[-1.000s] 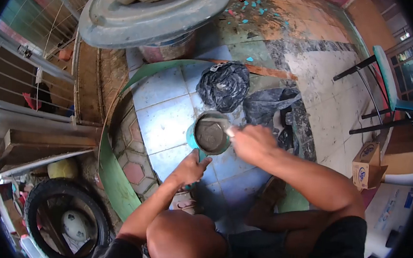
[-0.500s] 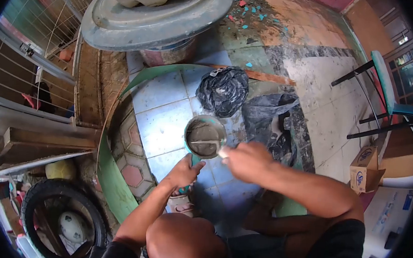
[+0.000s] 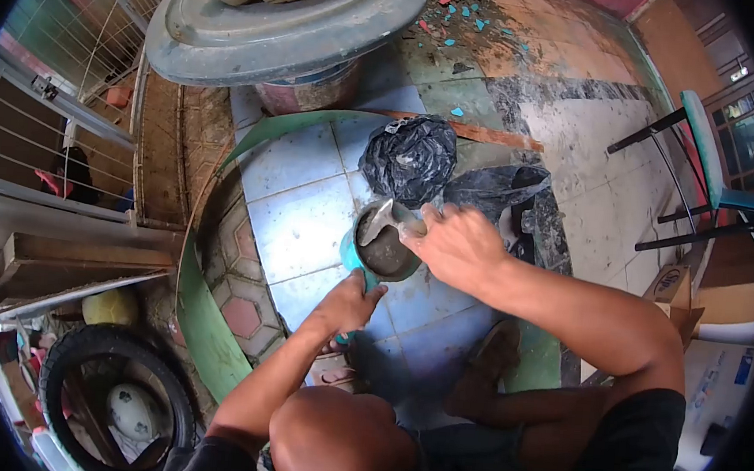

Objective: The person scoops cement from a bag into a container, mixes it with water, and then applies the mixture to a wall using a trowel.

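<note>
- While the person crouches over the tiled floor [image 3: 298, 220], the left hand [image 3: 349, 307] is closed round the teal handle of a dipper [image 3: 346, 253], fingers wrapped tight about it.
- The dipper is low over the blue tiles, between the two hands, with wet grey mix [image 3: 389, 256] inside. Whether it rests on the floor I cannot tell.
- The right hand [image 3: 458, 242] is at the dipper's far rim, fingers clenched on a trowel [image 3: 378, 218] whose pale blade tilts down into the mix.
- A crumpled black bag [image 3: 410, 157] lies just beyond the dipper. A second dark bag [image 3: 491, 190] lies beside it, near the right hand.
- A green strip [image 3: 203, 310] curves round the tiles on the left.
- Farther left a tyre [image 3: 65, 370] lies near stacked timber.
- A big grey basin [image 3: 278, 33] stands at the top, and a chair [image 3: 712, 147] and a box [image 3: 670, 281] are well off to the right.
</note>
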